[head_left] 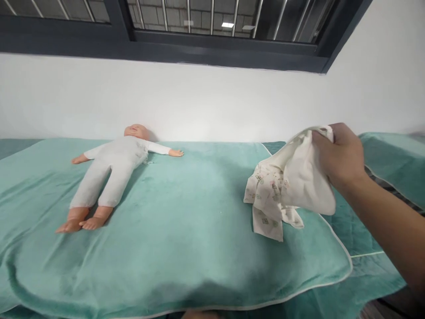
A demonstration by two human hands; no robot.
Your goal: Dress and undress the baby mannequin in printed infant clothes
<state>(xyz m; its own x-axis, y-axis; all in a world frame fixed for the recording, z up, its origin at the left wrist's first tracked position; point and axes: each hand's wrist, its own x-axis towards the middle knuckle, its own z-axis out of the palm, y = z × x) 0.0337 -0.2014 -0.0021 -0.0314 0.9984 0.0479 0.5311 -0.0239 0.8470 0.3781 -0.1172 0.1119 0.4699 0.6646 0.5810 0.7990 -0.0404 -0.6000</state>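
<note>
At the right, my right hand (pixel 343 153) is closed around the gathered upper part of a white baby garment (pixel 308 177). The printed end of this cloth, with small figures on it, hangs down over the blanket. A baby doll (pixel 114 159) lies on its back at the left, arms spread and feet toward me. White fabric covers its body; its head, hands and feet are bare. Only a sliver of skin, perhaps my left hand (pixel 201 315), shows at the bottom edge; its fingers cannot be made out.
A light green blanket (pixel 186 230) with pale piping lies under the doll, over a darker green quilted cover (pixel 361 232). Folded green cloth (pixel 395 155) is at the far right. Behind stands a white wall (pixel 199 102) below a dark-framed window (pixel 219 51) with metal bars.
</note>
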